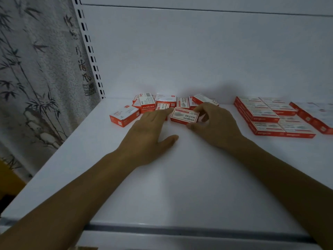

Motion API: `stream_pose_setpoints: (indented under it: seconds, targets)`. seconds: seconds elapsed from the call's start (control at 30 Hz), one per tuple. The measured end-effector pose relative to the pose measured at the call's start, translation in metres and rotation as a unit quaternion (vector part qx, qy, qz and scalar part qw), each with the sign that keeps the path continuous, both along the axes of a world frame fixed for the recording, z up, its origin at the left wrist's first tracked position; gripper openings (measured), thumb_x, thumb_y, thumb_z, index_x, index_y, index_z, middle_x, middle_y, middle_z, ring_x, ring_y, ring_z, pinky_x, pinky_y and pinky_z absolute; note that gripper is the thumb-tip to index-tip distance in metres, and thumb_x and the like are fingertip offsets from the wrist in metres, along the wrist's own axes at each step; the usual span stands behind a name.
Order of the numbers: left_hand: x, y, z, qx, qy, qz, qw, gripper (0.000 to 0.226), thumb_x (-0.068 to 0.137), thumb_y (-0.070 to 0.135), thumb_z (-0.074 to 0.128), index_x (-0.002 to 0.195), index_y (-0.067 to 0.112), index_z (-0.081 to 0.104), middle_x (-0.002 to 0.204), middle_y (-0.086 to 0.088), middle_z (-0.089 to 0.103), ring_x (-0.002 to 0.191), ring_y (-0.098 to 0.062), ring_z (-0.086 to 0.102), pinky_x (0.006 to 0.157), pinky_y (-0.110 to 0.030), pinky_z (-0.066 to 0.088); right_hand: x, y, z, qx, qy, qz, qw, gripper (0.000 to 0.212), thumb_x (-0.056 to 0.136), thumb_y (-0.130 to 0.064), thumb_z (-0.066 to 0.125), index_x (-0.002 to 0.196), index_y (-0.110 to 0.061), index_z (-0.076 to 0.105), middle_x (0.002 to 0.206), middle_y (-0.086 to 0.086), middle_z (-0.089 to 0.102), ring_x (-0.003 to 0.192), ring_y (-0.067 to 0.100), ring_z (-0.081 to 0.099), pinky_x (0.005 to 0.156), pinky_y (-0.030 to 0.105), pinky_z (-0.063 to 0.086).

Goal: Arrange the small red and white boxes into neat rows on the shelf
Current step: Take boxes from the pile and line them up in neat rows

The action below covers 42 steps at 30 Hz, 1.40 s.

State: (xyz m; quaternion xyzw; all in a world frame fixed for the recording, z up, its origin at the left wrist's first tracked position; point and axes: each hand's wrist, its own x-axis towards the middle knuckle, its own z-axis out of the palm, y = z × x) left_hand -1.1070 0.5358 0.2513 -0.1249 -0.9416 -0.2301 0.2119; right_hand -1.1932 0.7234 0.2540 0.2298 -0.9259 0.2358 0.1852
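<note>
Our right hand (214,121) pinches 1 box (184,115) just before the loose pile (162,103); our left hand (149,127) lies flat, fingers (160,113) straight (apparently steadying it). We should carry it level to the rows (266,114) and set its edges flush.

Shelf (162,186): a white board is being shown spreading from the centre toward 6 o'clock.
Back panel (198,51): a plain white panel is being seen from 12 to 3 o'clock, a thin seam being carried across its top.
Upright (88,44): a white post at 11 o'clock is being pierced by a column of dark slots.
Wall hanging (36,69): a grey surface at 9 o'clock is being covered by inked bamboo and written characters; whether it is cloth or paper cannot be told.
Front edge (180,230): a grey strip is being run along the board's lip at 6 o'clock.
Brown patch (9,179): a yellow-brown shape is being glimpsed at 8 o'clock, too dark to be named.
Light: everything is being lit weakly, and soft shadows are being cast low on the panel.
</note>
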Motion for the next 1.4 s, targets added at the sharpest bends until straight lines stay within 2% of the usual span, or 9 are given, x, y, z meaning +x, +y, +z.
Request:
stream_pose_setpoints:
  seconds: [0.13,0.2,0.33,0.57,0.7,0.8,0.93,1.17,1.4]
  targets:
    - [-0.001,0.003,0.004,0.058,-0.015,0.034,0.998,0.07,0.084,0.042,0.061,0.144,0.029,0.026,0.147,0.004,0.035,0.134,-0.014,0.031,0.108,-0.034,0.031,0.009,0.003,0.012,-0.072,0.043,0.034,0.996,0.044,0.072,-0.041,0.074,0.108,-0.022,0.06,0.097,-0.012,0.065,0.075,0.005,0.061,0.077,0.038,0.052]
    - [-0.002,0.005,0.008,0.176,-0.029,0.026,0.984,0.066,0.082,0.04,0.062,0.14,0.03,0.031,0.14,0.004,0.045,0.128,-0.012,0.041,0.103,-0.036,0.039,0.013,0.002,0.017,-0.11,0.037,0.052,0.992,0.043,0.072,-0.042,0.073,0.107,-0.021,0.06,0.093,-0.015,0.063,0.076,0.004,0.063,0.073,0.034,0.054]
    - [-0.001,0.008,0.018,0.44,-0.103,-0.004,0.892,0.051,0.084,0.036,0.061,0.13,0.026,0.043,0.115,0.005,0.065,0.106,-0.011,0.06,0.093,-0.032,0.047,0.026,-0.006,0.024,-0.172,0.003,0.075,0.982,0.045,0.068,-0.053,0.07,0.099,-0.021,0.062,0.091,-0.014,0.066,0.071,0.0,0.063,0.065,0.017,0.051]
    - [0.001,0.012,0.023,0.561,-0.197,-0.045,0.803,0.035,0.089,0.017,0.059,0.122,0.023,0.051,0.112,-0.007,0.066,0.091,-0.021,0.069,0.082,-0.038,0.056,0.045,-0.02,0.023,-0.188,-0.072,0.11,0.973,0.055,0.052,-0.061,0.07,0.089,-0.021,0.058,0.078,-0.015,0.063,0.062,0.005,0.059,0.05,0.014,0.045]
    - [-0.002,0.008,0.022,0.591,-0.205,-0.044,0.779,0.03,0.092,0.014,0.054,0.12,0.025,0.057,0.11,-0.003,0.067,0.087,-0.018,0.069,0.07,-0.031,0.056,0.05,-0.024,0.027,-0.241,-0.153,0.155,0.946,0.056,0.056,-0.06,0.066,0.096,-0.023,0.058,0.075,-0.01,0.068,0.062,0.009,0.064,0.055,0.02,0.053]
    - [-0.001,0.009,0.023,0.581,-0.222,-0.062,0.781,0.035,0.092,0.018,0.053,0.125,0.029,0.055,0.102,-0.001,0.068,0.084,-0.015,0.066,0.061,-0.024,0.052,0.047,-0.021,0.033,-0.286,-0.22,0.135,0.923,0.042,0.074,-0.052,0.055,0.098,-0.019,0.06,0.081,-0.002,0.069,0.062,0.008,0.065,0.054,0.015,0.049]
    - [0.003,0.011,0.022,0.554,-0.273,-0.112,0.778,0.035,0.088,0.024,0.053,0.121,0.034,0.057,0.098,0.001,0.067,0.085,-0.013,0.064,0.062,-0.024,0.05,0.043,-0.012,0.034,-0.281,-0.311,0.143,0.897,0.028,0.084,-0.038,0.055,0.099,-0.017,0.065,0.079,-0.001,0.07,0.062,0.011,0.065,0.06,0.02,0.049]
    - [0.0,0.009,0.024,0.582,-0.262,-0.116,0.761,0.039,0.073,0.035,0.06,0.112,0.029,0.059,0.094,-0.003,0.069,0.075,-0.014,0.066,0.068,-0.028,0.054,0.039,-0.008,0.028,-0.445,-0.345,0.125,0.817,0.02,0.085,-0.02,0.062,0.101,-0.009,0.066,0.086,0.009,0.072,0.07,0.016,0.065,0.065,0.024,0.051]
    - [0.0,0.007,0.024,0.607,-0.244,-0.1,0.75,0.025,0.087,0.015,0.056,0.112,0.017,0.061,0.105,-0.008,0.07,0.084,-0.019,0.069,0.069,-0.024,0.055,0.042,-0.009,0.036,-0.532,-0.335,0.106,0.771,0.019,0.087,-0.012,0.06,0.104,-0.003,0.06,0.091,0.012,0.072,0.077,0.021,0.069,0.07,0.029,0.057]
